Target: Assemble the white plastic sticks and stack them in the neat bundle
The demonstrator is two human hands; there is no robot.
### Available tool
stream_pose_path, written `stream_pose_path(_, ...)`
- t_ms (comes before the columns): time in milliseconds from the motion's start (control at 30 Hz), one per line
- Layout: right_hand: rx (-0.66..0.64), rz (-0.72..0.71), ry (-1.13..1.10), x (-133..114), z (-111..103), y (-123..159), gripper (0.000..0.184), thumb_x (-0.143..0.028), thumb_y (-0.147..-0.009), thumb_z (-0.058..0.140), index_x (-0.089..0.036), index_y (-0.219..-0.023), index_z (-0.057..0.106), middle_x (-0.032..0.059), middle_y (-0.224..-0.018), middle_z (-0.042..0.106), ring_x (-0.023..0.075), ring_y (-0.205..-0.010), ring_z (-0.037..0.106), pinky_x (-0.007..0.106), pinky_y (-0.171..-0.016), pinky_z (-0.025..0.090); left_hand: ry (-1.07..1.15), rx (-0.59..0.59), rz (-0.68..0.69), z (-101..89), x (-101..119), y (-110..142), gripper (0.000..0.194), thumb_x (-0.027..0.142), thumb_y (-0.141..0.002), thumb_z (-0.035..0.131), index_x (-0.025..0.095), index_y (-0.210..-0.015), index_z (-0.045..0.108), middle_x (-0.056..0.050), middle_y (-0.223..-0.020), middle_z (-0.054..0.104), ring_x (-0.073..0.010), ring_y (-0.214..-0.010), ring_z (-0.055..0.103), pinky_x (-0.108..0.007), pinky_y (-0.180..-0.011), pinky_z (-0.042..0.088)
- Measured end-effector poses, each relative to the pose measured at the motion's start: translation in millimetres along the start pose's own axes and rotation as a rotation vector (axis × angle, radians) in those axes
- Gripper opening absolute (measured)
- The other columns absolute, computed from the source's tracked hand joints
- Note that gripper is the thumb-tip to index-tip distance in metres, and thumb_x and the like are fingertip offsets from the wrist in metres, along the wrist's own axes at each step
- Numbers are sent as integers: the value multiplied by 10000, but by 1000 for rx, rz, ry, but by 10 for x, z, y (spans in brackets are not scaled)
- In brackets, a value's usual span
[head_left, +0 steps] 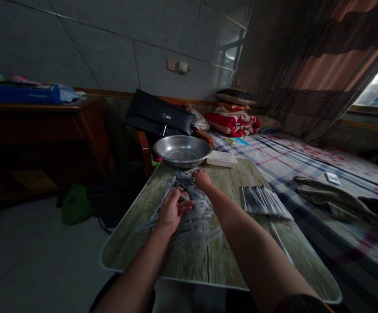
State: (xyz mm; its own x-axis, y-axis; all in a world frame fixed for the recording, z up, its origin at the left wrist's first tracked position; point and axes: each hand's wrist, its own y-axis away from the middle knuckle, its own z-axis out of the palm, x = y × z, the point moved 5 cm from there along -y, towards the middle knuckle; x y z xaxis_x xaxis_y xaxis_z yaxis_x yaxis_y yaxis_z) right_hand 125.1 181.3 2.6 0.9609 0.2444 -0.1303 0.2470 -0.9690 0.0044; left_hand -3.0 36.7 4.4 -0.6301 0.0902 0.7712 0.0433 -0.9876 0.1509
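Observation:
A loose heap of thin pale sticks or tubes [193, 213] lies in the middle of a small wood-grain table [208, 256]. My left hand [172, 211] rests over the heap, fingers pinched on one or two of the sticks. My right hand [202, 179] reaches to the far end of the heap, fingers curled down onto the sticks. A tidy row of the same sticks [262, 201] lies to the right on the table.
A metal basin [182, 151] and a flat white box [222, 158] stand at the table's far edge. A bed [322, 174] with folded blankets [234, 119] lies to the right. A dark wooden desk [45, 130] stands at left, and a chair with a black bag [159, 115] behind the basin.

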Motion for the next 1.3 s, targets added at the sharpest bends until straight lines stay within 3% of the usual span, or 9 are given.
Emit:
stream_pose_path(267, 8, -33, -17, -37, 48, -66, 367, -150, -902, 439, -201, -1179, 675, 158, -1282, 567, 275, -1190, 525, 367, -948, 430, -20, -8, -11, 1, 6, 2, 268, 345, -817, 658, 186, -988, 527, 2, -743, 670, -179, -577, 708, -213, -450, 524)
stream_pose_path(433, -13, -35, -80, -34, 78, -101, 290, -109, -859, 493, -134, -1038, 719, 181, -1120, 684, 272, -1084, 614, 356, -928, 445, -48, -74, -24, 17, -20, 6, 287, 304, -769, 712, 188, -966, 538, 4, -754, 663, -187, -617, 714, -229, -495, 544)
stream_pose_path(700, 110, 23, -374, 136, -111, 112, 280, -82, -801, 500, -144, -960, 721, 95, -930, 724, 207, -921, 648, 303, -817, 480, -76, -122, -46, 47, -71, 28, 286, 324, -753, 738, 198, -937, 558, -3, -761, 677, -208, -631, 720, -235, -476, 529)
stream_pose_path(800, 160, 12, -657, 211, -170, 432, 267, -180, -832, 488, -154, -996, 697, 21, -784, 685, 142, -741, 626, 246, -678, 489, -36, -92, -26, 31, -78, 0, 242, 352, -784, 708, 187, -912, 586, -29, -766, 691, -229, -697, 727, -262, -523, 547)
stream_pose_path(900, 155, -1, -1445, 207, -135, 865, 194, -288, -709, 680, -148, -843, 680, 2, -710, 633, 126, -648, 601, 236, -607, 482, -16, -47, 7, 6, -78, -32, 225, 374, -793, 697, 180, -871, 615, -40, -753, 701, -199, -708, 709, -222, -501, 513)
stream_pose_path(967, 102, 24, -1688, 135, -76, 1128, 258, -293, -620, 776, -157, -814, 676, 5, -736, 642, 126, -655, 615, 251, -635, 500, -10, -33, 26, 2, -73, -38, 222, 367, -779, 713, 173, -844, 626, -35, -751, 703, -158, -673, 682, -179, -458, 463)
stream_pose_path(1100, 115, 58, -1846, -2, 28, 1393, 283, -309, -595, 808, -166, -792, 663, 0, -730, 632, 134, -658, 632, 246, -606, 502, 22, -47, 4, 16, -84, -13, 224, 299, -732, 766, 165, -849, 631, -27, -810, 716, -125, -651, 668, -178, -502, 498)
stream_pose_path(1200, 192, 68, -1829, -22, 91, 1390, 241, -338, -644, 775, -176, -768, 647, -29, -659, 584, 90, -535, 543, 196, -459, 414, 42, -65, -13, 17, -97, -6, 236, 263, -716, 781, 169, -864, 623, -27, -843, 723, -145, -687, 696, -225, -591, 561)
stream_pose_path(1300, 224, 44, -1805, -28, 125, 1358, 217, -333, -658, 760, -183, -773, 654, -43, -607, 566, 82, -498, 491, 197, -444, 399, 43, -69, -17, 8, -108, -19, 234, 248, -711, 780, 173, -863, 619, -24, -832, 722, -170, -726, 716, -244, -616, 580)
